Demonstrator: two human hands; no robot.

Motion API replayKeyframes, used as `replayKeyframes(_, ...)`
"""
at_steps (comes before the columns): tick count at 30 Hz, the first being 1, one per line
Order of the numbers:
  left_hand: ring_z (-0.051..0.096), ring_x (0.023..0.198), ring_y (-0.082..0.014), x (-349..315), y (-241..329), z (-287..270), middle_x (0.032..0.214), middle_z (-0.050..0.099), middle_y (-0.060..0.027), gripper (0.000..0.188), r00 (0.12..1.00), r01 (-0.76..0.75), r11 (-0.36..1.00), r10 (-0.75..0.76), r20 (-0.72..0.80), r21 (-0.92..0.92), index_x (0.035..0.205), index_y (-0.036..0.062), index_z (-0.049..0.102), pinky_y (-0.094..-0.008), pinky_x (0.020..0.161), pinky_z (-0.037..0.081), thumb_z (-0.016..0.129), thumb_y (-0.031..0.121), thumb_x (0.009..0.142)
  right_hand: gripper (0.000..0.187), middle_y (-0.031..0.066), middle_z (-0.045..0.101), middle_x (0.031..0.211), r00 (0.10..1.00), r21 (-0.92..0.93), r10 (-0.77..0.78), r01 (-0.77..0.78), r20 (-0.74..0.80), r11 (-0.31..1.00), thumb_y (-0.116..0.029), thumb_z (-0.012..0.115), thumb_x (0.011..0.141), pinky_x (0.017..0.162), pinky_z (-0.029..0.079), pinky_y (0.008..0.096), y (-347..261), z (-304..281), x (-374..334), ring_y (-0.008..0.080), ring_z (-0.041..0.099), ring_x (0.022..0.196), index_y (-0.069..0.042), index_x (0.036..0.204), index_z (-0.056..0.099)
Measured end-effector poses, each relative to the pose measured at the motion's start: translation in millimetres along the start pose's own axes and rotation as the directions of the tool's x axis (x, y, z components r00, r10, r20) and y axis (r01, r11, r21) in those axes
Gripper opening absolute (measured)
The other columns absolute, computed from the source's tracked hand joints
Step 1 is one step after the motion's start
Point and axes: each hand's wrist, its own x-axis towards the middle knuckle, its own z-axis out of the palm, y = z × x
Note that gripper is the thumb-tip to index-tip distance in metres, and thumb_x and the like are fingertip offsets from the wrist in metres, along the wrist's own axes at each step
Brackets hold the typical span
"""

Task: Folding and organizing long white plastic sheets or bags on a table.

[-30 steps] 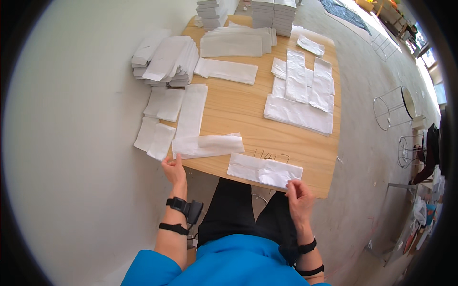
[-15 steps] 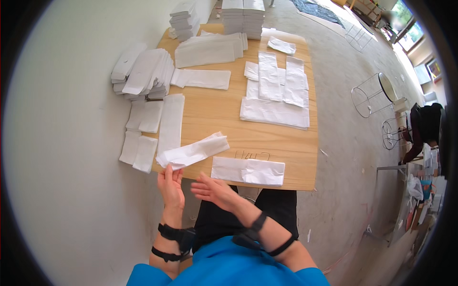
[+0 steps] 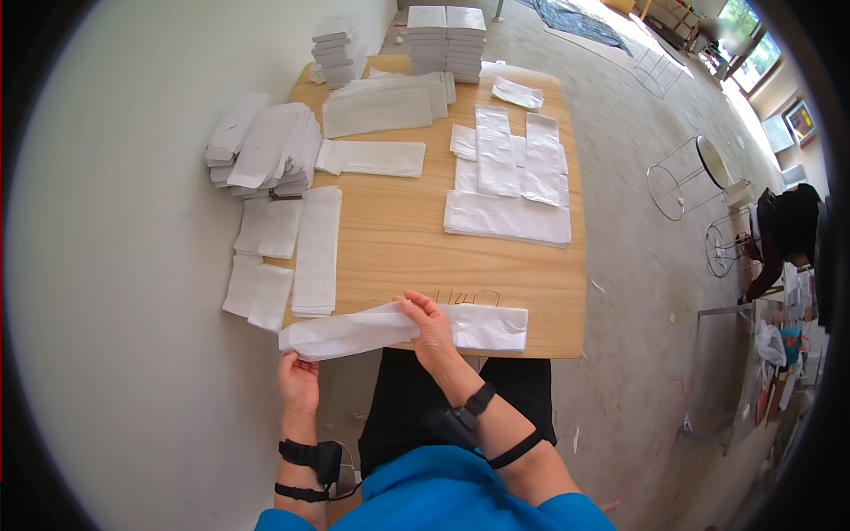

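A long white paper sleeve [image 3: 350,333], flat and creased like a paper bag, stretches between my hands along the table's near edge. My left hand [image 3: 298,380] pinches its lower left corner from below, just past the table edge. My right hand [image 3: 430,331] grips the other end, fingers over the top, thumb hidden. That end overlaps a folded white paper pile [image 3: 491,327] on the near edge. Just beyond the left end lies a neat stack of long white papers [image 3: 316,252].
The wooden table [image 3: 390,239] bears several white paper stacks, including tall stacks [image 3: 445,42] at the back, a leaning pile [image 3: 274,146] against the wall at left, and crossed papers [image 3: 506,217] at right. Stools [image 3: 686,177] and another person [image 3: 784,230] are off to the right.
My right hand has moved in from free air and taken hold of the sleeve's right end. My left hand has come nearer to me, and the sleeve now lies straighter along the edge.
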Motion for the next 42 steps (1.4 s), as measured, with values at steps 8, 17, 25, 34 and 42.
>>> replayKeyframes(8, 0.06, 0.099, -0.0138, -6, -1, -32, 0.108, 0.063, -0.0017, 0.023, 0.983, 0.145, 0.987, -0.152, 0.101, 0.071, 0.116, 0.0102, 0.056, -0.03, 0.086, 0.049, 0.051, 0.009, 0.093, 0.087, 0.011, 0.033, 0.151, 0.933, -0.436, 0.016, 0.153, 0.36, 0.887, 0.0, 0.075, 0.081, 0.085, 0.051, 0.0275, -7, -22, -61, 0.0195, 0.057, 0.115, -0.007, 0.149, 0.022)
replayKeyframes(17, 0.059, 0.098, -0.0153, -17, -35, -97, 0.109, 0.062, -0.0021, 0.031, 0.941, 0.32, 0.931, -0.334, 0.05, 0.177, 0.123, 0.0104, 0.052, -0.0315, 0.087, 0.049, 0.055, 0.011, 0.093, 0.054, 0.0135, 0.029, 0.15, 0.9, -0.8, 0.068, 0.345, 0.43, 0.491, -0.023, 0.084, 0.073, 0.092, 0.049, 0.0352, 12, -70, -80, 0.026, 0.053, 0.12, -0.008, 0.118, 0.06)
replayKeyframes(25, 0.058, 0.095, -0.0149, -22, -43, -113, 0.105, 0.061, -0.003, 0.029, 0.926, 0.365, 0.911, -0.377, 0.027, 0.194, 0.119, 0.0108, 0.054, -0.0313, 0.087, 0.048, 0.058, 0.011, 0.091, 0.046, 0.0176, 0.05, 0.132, 0.981, -0.912, 0.015, 0.175, 0.195, 0.372, -0.034, 0.081, 0.074, 0.091, 0.049, 0.0359, 44, -109, -76, 0.0241, 0.059, 0.103, -0.005, 0.107, 0.067)
replayKeyframes(34, 0.057, 0.09, -0.0143, -18, -46, -120, 0.1, 0.06, -0.0028, 0.028, 0.916, 0.385, 0.88, -0.402, 0.003, 0.279, 0.117, 0.0102, 0.054, -0.0302, 0.084, 0.047, 0.061, 0.013, 0.089, 0.062, 0.0102, 0.065, 0.095, 0.935, -0.705, 0.089, -0.319, -0.343, 0.634, -0.047, 0.073, 0.08, 0.068, 0.048, 0.0273, 58, -115, -60, 0.016, 0.061, 0.075, 0.004, 0.114, 0.061)
replayKeyframes(42, 0.058, 0.089, -0.0143, -19, -48, -122, 0.101, 0.061, -0.0013, 0.034, 0.909, 0.394, 0.865, -0.416, 0.006, 0.312, 0.121, 0.0107, 0.053, -0.0321, 0.085, 0.046, 0.062, 0.012, 0.089, 0.09, 0.0191, 0.067, 0.094, 0.975, -0.956, -0.101, -0.17, -0.199, 0.241, -0.065, 0.07, 0.072, 0.083, 0.051, 0.0386, 60, -64, -60, 0.0322, 0.066, 0.093, 0.008, 0.121, 0.054)
